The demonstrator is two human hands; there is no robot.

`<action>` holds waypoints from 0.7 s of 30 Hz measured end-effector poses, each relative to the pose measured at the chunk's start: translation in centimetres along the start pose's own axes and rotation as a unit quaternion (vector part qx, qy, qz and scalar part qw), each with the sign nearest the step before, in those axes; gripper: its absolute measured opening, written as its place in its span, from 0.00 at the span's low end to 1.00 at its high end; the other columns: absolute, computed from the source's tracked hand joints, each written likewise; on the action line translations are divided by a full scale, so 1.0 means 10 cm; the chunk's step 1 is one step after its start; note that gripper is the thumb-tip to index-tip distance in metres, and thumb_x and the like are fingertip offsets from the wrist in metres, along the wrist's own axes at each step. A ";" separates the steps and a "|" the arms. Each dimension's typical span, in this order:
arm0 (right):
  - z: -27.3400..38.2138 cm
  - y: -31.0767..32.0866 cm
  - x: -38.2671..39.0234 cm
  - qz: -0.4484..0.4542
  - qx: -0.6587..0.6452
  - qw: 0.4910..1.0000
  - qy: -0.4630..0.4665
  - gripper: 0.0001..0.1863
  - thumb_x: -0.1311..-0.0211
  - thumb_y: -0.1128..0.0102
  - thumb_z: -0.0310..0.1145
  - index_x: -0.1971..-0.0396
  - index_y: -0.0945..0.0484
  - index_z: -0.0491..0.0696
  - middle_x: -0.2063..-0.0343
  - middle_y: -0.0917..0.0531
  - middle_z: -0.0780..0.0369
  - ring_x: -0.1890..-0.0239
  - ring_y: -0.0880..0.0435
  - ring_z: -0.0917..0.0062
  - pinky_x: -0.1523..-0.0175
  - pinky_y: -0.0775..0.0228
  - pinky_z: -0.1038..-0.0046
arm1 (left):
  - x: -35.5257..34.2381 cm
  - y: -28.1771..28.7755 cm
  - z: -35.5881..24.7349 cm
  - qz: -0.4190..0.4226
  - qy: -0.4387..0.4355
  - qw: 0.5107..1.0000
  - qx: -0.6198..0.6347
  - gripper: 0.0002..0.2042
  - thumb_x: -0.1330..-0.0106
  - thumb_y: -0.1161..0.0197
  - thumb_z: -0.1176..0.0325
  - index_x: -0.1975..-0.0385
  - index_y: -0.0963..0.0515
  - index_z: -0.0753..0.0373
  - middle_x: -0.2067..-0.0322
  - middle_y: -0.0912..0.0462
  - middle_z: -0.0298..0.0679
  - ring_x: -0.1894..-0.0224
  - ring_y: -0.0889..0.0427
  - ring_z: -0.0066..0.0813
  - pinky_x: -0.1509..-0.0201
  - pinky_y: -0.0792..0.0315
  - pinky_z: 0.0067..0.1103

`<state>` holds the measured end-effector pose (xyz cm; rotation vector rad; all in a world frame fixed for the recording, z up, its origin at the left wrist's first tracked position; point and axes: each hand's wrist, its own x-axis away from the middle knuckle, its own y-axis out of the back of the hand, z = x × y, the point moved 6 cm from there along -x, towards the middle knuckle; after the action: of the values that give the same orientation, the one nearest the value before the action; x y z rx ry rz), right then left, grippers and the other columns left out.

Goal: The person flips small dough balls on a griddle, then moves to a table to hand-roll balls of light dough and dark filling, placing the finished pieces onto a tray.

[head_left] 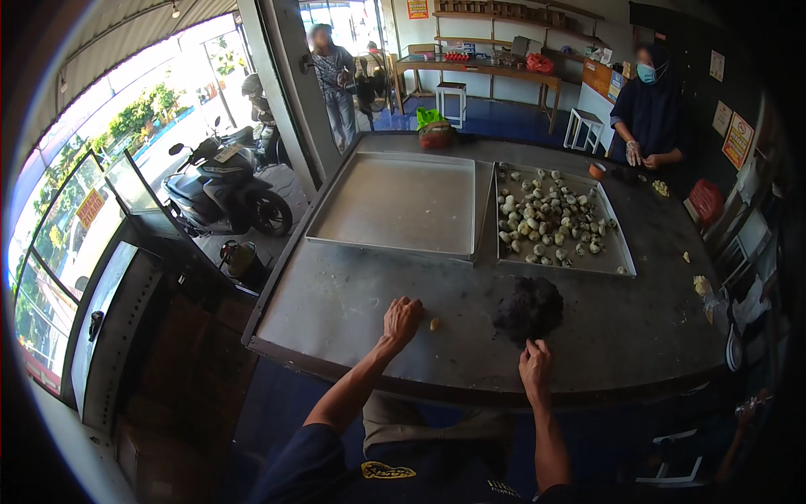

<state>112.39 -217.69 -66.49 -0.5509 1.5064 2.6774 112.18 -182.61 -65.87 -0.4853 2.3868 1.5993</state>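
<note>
My left hand (404,320) rests on the metal table with its fingers curled; whatever it may hold is hidden. Just right of it lies a small yellowish-brown piece (435,324), apart from the fingers. A dark, crumbly, dough-like lump (529,309) sits on the table ahead of my right hand (535,361). That hand's fingers are pinched together at the near edge of the lump. Behind the lump, a shallow metal tray (621,244) bears many pale, round, dark-speckled balls (550,214).
A second shallow metal tray (395,202) stands to the left. Across the table (369,290), a masked co-worker (645,109) has hands near an orange bowl (597,170). Pale dough pieces (700,286) lie at the right edge. A motorbike (222,185) is parked outside.
</note>
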 end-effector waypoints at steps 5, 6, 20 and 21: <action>-0.14 0.00 0.00 0.090 0.042 0.995 0.008 0.16 0.42 0.41 0.20 0.52 0.23 0.35 0.58 0.25 0.48 0.53 0.24 0.58 0.54 0.27 0.63 | 0.04 0.11 0.12 0.074 -0.072 0.984 0.146 0.11 0.41 0.40 0.70 0.60 0.17 0.60 0.59 0.17 0.49 0.66 0.17 0.47 0.60 0.24 0.34; -0.13 0.11 0.06 0.053 0.044 0.998 0.001 0.19 0.41 0.43 0.20 0.49 0.25 0.35 0.53 0.28 0.46 0.51 0.25 0.56 0.51 0.28 0.63 | 0.09 0.08 0.26 0.109 0.069 0.965 0.228 0.12 0.40 0.41 0.72 0.58 0.17 0.60 0.59 0.17 0.49 0.64 0.17 0.46 0.59 0.23 0.32; -0.07 0.10 0.08 -0.034 -0.027 0.998 -0.053 0.13 0.39 0.42 0.23 0.55 0.21 0.36 0.56 0.22 0.50 0.55 0.22 0.55 0.46 0.31 0.58 | 0.80 -0.11 -1.12 0.036 -0.248 0.967 0.046 0.14 0.35 0.41 0.59 0.61 0.19 0.65 0.57 0.18 0.44 0.47 0.22 0.42 0.47 0.25 0.34; -0.12 0.05 0.06 -0.047 0.024 0.998 -0.029 0.13 0.40 0.41 0.23 0.56 0.20 0.36 0.58 0.22 0.50 0.56 0.22 0.56 0.47 0.30 0.58 | 0.56 -0.12 -1.22 0.128 -0.196 0.972 0.027 0.15 0.35 0.41 0.59 0.61 0.21 0.66 0.53 0.20 0.45 0.43 0.27 0.44 0.41 0.31 0.37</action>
<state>112.06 -219.10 -66.82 -0.5236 1.4868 2.5583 107.43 -195.17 -64.30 0.1480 2.2432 1.5482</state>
